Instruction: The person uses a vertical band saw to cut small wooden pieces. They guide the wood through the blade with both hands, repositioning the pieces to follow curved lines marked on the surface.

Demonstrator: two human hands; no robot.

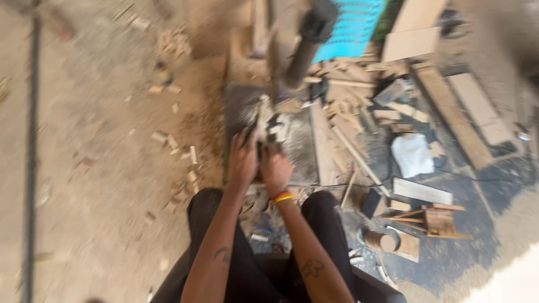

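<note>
Workpiece: small pale-and-dark block (272,128), blurred, sitting on a grey slab just ahead of both hands; exact make unclear, looks like a chunk of wood with a lighter face and darker notches.
Position: about mid-frame, on the slab's near half, between the knees and an upright dark post.
Left hand (242,160): fingers curled over the near left side of the block, pressed on it; seemingly gripping, though blur hides the fingertips.
Right hand (275,171): closed against the block's near right side, touching the left hand; red and yellow bands (283,196) at the wrist.
Progress: judged partway; block looks already cut or shaped, going by its notched outline, with both hands on it, so shaping or fitting seems unfinished; how much remains cannot be told.
Slab (295,148): flat grey surface on the floor, dusted with pale shavings.
Post (306,47): dark, round, leaning, just beyond the block.
Offcuts (359,106): heap of short wooden strips and blocks right of the slab, touching its edge.
White cloth (411,154): crumpled, further right, among the offcuts.
Plank (452,115): long board lying diagonally, well to the right.
Small wooden frame (438,220): near the right knee, beside a round wooden ring (383,241).
Floor (95,168): sandy, with scattered chips on the left.
</note>
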